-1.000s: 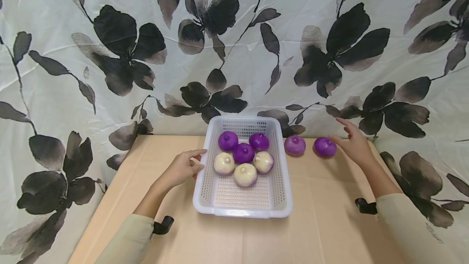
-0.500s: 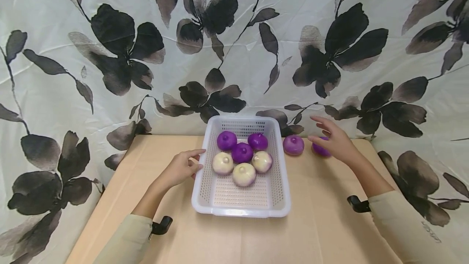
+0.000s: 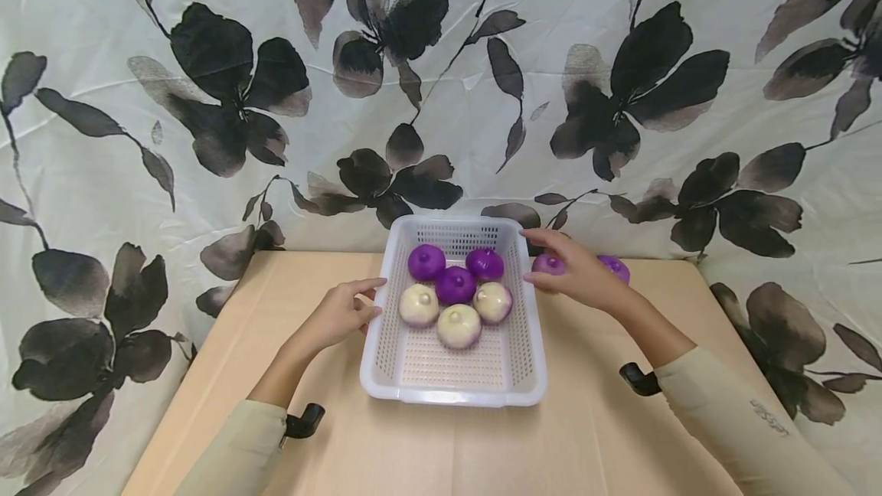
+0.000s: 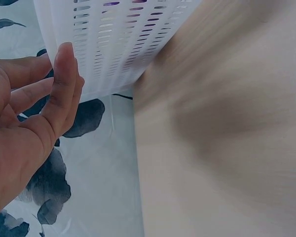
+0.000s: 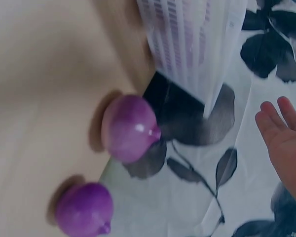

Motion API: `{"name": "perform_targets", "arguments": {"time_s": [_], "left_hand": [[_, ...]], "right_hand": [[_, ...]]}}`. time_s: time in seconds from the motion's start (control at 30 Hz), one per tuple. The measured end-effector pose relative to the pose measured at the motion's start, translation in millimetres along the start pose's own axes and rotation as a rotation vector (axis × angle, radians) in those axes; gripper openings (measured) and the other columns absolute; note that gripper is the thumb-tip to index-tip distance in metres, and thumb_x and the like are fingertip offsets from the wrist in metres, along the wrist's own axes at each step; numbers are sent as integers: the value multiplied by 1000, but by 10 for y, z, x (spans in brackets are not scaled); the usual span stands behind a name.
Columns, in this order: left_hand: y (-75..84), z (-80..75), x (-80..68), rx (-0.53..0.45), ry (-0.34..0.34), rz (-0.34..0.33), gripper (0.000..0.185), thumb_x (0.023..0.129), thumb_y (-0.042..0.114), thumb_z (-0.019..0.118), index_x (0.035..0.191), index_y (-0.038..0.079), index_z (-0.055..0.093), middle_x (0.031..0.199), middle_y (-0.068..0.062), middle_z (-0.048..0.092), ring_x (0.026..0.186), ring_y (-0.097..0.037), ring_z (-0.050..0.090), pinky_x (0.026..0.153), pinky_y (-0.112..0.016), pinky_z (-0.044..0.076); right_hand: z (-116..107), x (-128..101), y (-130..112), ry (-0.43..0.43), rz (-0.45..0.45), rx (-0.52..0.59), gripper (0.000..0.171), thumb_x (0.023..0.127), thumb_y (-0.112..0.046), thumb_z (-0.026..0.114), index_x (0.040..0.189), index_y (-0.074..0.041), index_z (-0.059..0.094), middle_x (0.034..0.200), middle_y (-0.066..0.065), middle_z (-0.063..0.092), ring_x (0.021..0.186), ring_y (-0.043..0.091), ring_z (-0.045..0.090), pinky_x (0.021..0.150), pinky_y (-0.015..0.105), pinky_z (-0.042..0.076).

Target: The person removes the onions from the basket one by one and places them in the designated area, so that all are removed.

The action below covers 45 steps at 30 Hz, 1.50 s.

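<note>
Purple onion (image 3: 549, 264) near the desk's far edge, just right of the white basket (image 3: 530, 373), now sits under the right hand (image 3: 577, 275), which has moved in from the farther onion (image 3: 615, 267), fingers spread and not yet closed; the left hand (image 3: 339, 316) rests open against the basket's left wall.

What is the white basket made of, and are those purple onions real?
The white basket looks like moulded plastic: smooth, slightly glossy, with even rows of slots in its walls. The purple onions look fake, probably plastic or rubber: evenly coloured, shiny and smooth, with no loose papery skin. That is only a guess from looks.
</note>
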<state>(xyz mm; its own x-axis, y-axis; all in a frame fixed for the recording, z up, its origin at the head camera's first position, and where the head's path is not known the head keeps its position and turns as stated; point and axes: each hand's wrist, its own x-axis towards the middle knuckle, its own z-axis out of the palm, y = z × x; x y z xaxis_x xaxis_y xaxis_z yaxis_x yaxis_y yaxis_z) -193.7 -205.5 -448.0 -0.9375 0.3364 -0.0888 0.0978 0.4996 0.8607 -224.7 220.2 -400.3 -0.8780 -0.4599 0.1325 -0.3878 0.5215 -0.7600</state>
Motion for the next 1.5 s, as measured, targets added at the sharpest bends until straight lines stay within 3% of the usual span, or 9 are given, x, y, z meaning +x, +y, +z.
{"name": "perform_targets", "arguments": {"time_s": [0.3,0.5,0.67,0.83,1.0,1.23,1.5], "left_hand": [[6,-2,-11,-4,-3,-4,54,96,-6,63,148,-6,49,117,-27,60,72,-17,70,66,-47,66],[9,-14,-25,-5,-5,-3,54,96,-6,63,148,-6,49,118,-27,59,72,-18,70,61,-35,65],[2,-6,-19,0,-9,2,55,96,-5,63,148,-7,49,118,-28,60,70,-17,69,59,-32,64],[14,0,-10,3,-5,-7,54,96,-5,63,148,-6,49,117,-27,60,69,-17,69,61,-35,64],[16,5,-2,-14,1,-16,55,95,-6,63,148,-6,50,116,-27,61,71,-17,70,65,-48,65],[-16,25,21,-37,4,-20,55,95,-6,63,148,-5,50,116,-27,61,72,-18,71,67,-52,65],[-16,29,29,-41,13,-18,55,95,-6,63,149,-5,49,117,-26,60,74,-18,70,67,-51,65]], "right_hand": [[390,93,-123,-113,-58,15,77,88,-25,83,153,-8,46,158,11,47,149,34,41,122,56,37],[633,163,-199,-185,-70,59,75,87,-23,84,153,-9,48,156,12,49,144,35,48,122,53,38],[761,232,-235,-270,-51,62,75,88,-31,83,152,-12,49,154,14,52,143,35,50,122,54,39],[871,310,-230,-337,-39,-4,76,86,-34,85,151,-11,52,151,12,56,142,26,53,122,47,41],[990,375,-191,-391,-53,-35,76,86,-34,85,150,-8,52,149,12,58,141,27,53,121,44,42],[1066,387,-165,-409,-81,-132,77,87,-40,82,151,-8,52,150,10,58,141,26,53,121,43,43],[1110,385,-123,-407,-68,-103,73,90,-34,81,150,-5,52,150,10,57,141,27,52,122,44,41]]}}
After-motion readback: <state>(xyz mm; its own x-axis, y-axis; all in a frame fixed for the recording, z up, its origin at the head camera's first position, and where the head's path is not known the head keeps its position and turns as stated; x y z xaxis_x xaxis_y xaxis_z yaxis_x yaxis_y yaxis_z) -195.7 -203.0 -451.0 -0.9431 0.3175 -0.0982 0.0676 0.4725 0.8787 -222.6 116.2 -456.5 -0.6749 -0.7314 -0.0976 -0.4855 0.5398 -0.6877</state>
